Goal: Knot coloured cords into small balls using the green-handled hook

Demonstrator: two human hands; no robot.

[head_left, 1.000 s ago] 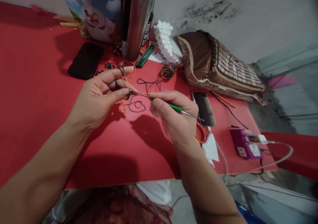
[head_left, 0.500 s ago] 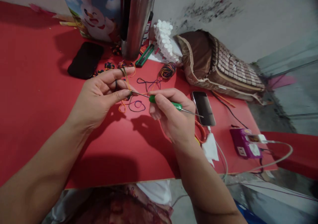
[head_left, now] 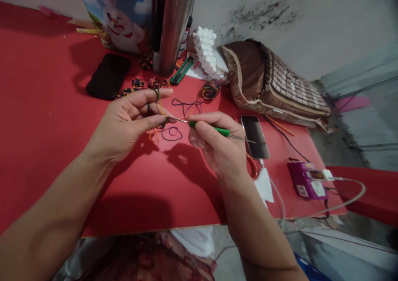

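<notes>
Snugly round hook [head_left: 222,132], right hand [head_left: 223,148]; pinch-tight on cord [head_left: 161,106], left hand [head_left: 122,123]; flask [head_left: 177,19] beyond.

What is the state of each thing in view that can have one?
Left hand: pinching yarn work, strand looped on forefinger
Right hand: closed around hook
Hook: one end at yarn work
Yarn bundle: coiled
Cabled phone: plugged in, screen dark
Socket box: charger plugged in
Bottle: upright
Cutter: lying flat

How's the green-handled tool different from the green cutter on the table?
The green-handled tool is in the right hand, while the green cutter lies on the red table. The tool has thin metal rods sticking out of both handle ends; the cutter has a flat body with a dark middle. Both show green.
</notes>
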